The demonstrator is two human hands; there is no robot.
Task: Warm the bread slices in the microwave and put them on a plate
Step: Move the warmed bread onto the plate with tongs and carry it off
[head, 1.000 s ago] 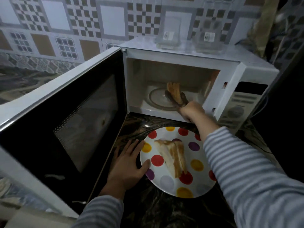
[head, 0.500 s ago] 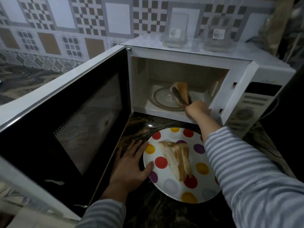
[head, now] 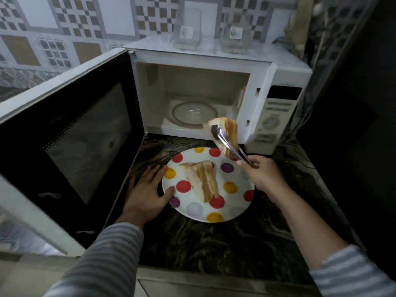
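Right hand [head: 260, 175] grips tongs [head: 230, 145] clamping a bread slice [head: 227, 133]; the plate [head: 233, 209] lies at seven o'clock, steadied by the flat, open left hand [head: 147, 194].

Tongs [head: 230, 144] cover part of the held bread slice [head: 227, 133], and the microwave [head: 214, 61] panel lettering is illegible.

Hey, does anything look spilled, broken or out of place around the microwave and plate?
Nothing stands out. The microwave door is open, bread lies on the plate, and tongs hold another piece.
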